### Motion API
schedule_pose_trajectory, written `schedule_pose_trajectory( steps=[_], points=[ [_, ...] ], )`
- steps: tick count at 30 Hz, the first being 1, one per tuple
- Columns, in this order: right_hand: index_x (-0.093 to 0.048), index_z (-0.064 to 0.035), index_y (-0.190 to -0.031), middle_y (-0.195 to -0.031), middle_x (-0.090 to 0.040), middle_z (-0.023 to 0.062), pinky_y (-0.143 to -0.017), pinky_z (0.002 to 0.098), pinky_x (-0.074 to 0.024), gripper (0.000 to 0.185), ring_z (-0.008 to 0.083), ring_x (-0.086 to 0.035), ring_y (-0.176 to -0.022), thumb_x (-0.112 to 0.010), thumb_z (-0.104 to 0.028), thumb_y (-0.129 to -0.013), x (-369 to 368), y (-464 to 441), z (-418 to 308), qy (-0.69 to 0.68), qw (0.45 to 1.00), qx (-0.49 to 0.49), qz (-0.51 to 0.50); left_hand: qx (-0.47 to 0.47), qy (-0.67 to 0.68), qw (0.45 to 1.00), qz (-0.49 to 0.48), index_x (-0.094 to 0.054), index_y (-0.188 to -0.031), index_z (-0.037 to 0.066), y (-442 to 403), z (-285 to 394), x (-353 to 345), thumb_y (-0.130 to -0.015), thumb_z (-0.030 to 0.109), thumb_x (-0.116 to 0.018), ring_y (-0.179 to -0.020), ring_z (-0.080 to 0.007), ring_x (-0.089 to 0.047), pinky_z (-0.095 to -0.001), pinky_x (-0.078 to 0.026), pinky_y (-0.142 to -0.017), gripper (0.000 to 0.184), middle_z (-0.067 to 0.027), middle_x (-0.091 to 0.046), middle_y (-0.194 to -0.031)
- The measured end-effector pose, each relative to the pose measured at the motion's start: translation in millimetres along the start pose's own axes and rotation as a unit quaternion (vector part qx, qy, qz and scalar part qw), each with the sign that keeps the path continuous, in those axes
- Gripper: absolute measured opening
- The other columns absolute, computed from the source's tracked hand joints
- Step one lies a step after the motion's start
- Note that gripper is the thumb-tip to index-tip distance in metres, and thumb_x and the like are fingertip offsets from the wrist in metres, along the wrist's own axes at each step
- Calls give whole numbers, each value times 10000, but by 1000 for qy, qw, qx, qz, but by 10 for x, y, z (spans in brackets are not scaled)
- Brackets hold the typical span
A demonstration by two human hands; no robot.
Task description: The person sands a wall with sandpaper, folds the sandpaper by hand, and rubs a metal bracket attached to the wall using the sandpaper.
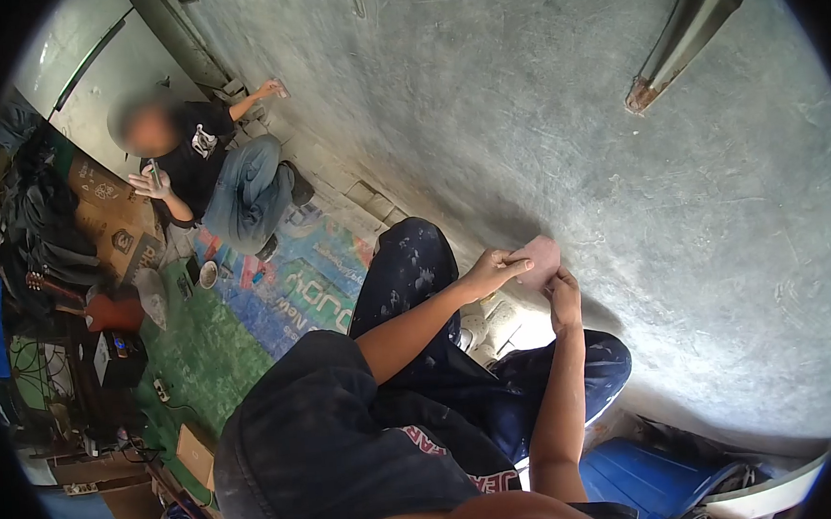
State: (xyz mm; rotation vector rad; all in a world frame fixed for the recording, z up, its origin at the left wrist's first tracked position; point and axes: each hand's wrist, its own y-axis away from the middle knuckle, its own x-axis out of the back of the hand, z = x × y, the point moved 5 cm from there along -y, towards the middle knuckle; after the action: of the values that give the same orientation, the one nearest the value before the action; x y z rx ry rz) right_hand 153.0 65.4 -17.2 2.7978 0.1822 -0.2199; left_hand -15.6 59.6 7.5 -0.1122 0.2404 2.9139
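Observation:
A small pinkish piece of sandpaper (536, 257) is held between my two hands, in front of the grey wall. My left hand (500, 271) pinches its near left edge between thumb and fingers. The lower right edge is gripped by my right hand (563, 298), whose fingers are curled. Below the hands are my bent knees in dark trousers (407, 270) with pale smudges.
The grey plastered wall (679, 205) rises close on the right, with a metal bracket (683, 43) jutting out. Another person (204, 149) sits by the wall, holding small things. A printed banner (294, 295) covers the floor. A blue object (638, 479) lies at lower right.

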Motion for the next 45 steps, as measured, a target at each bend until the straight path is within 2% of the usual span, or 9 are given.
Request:
schedule_pose_trajectory(
  steps=[6, 9, 15, 20, 33, 35, 38, 42, 45],
  points=[
    [-517, 2, -1272, -1213, -572, 103, -989, 424, -375, 432, 228, -518, -1144, -480, -274, -942, 11, 19, -78, -299, 952, -34, -61, -9, 38, 998, -44, -686, -1005, -1, -27, -91, -51, -880, 230, -706, -820, -79, -612, -235, -494, -726, 263, -46, -688, -931],
    [-508, 2, -1288, -1241, -566, 102, -993, 418, -377, 515, 236, -510, -1171, -521, -392, -958, -119, 112, -238, -210, 977, -27, -30, 3, 38, 996, -75, -672, -1043, -10, -48, -181, -114, -876, 203, -710, -872, -84, -614, -246, -505, -760, 273, -54, -683, -976],
    [-555, -57, -1306, -1244, -583, 44, -937, 338, -395, 466, 172, -526, -1126, -594, -333, -933, -44, 118, -178, -67, 997, -29, 14, -3, -3, 997, -73, -659, -1082, -27, -71, -287, -121, -879, 212, -704, -885, -93, -622, -252, -517, -764, 317, -54, -687, -985],
    [-535, 13, -1302, -1286, -558, 118, -1018, 398, -368, 483, 235, -501, -1207, -568, -307, -942, -111, 206, -310, -57, 998, -20, 14, -26, -74, 997, -17, -642, -1096, -48, -87, -315, -23, -862, 283, -722, -912, -133, -623, -285, -507, -790, 413, -108, -681, -1008],
    [-635, 14, -1156, -1138, -646, 90, -949, 299, -447, 324, 172, -590, -1064, -592, -239, -958, -119, 454, -501, -106, 991, 69, 37, 39, -81, 982, -168, -575, -1180, -25, 5, -21, -292, -829, 269, -749, -1014, -164, -585, -319, -470, -887, 490, -116, -639, -1061],
    [-615, 30, -1191, -1156, -642, 129, -988, 339, -441, 362, 219, -596, -1087, -570, -255, -971, -62, 671, -803, -28, 974, 191, 116, -273, -146, 949, -61, -516, -1223, 0, 53, 535, -288, -781, 262, -784, -1083, -179, -532, -333, -425, -947, 579, -107, -573, -1110],
    [-545, 94, -1244, -1222, -602, 238, -1008, 443, -462, 420, 320, -585, -1154, -424, -241, -1022, 17, 1184, -1673, 101, 863, 428, 247, -380, -191, 895, 131, -456, -1262, 18, 24, 1201, -76, -779, 211, -765, -1125, -230, -479, -376, -357, -996, 605, -108, -513, -1153],
    [-504, 154, -1233, -1205, -606, 244, -993, 444, -508, 428, 331, -617, -1106, -457, -212, -1016, 408, 1802, -2622, 289, 522, 607, 525, -492, -198, 784, 322, -384, -1332, 5, 10, 2257, 116, -841, 252, -694, -1226, -292, -376, -449, -284, -1039, 632, -169, -404, -1293],
    [-521, 70, -1278, -1207, -611, 222, -961, 453, -523, 393, 337, -611, -1108, -468, -215, -1013, 448, 1734, -3057, 388, 338, 713, 476, -547, -174, 745, 341, -265, -1411, -12, -168, 2873, 122, -855, 329, -669, -1317, -351, -265, -505, -206, -1079, 767, -227, -281, -1403]
  ],
)
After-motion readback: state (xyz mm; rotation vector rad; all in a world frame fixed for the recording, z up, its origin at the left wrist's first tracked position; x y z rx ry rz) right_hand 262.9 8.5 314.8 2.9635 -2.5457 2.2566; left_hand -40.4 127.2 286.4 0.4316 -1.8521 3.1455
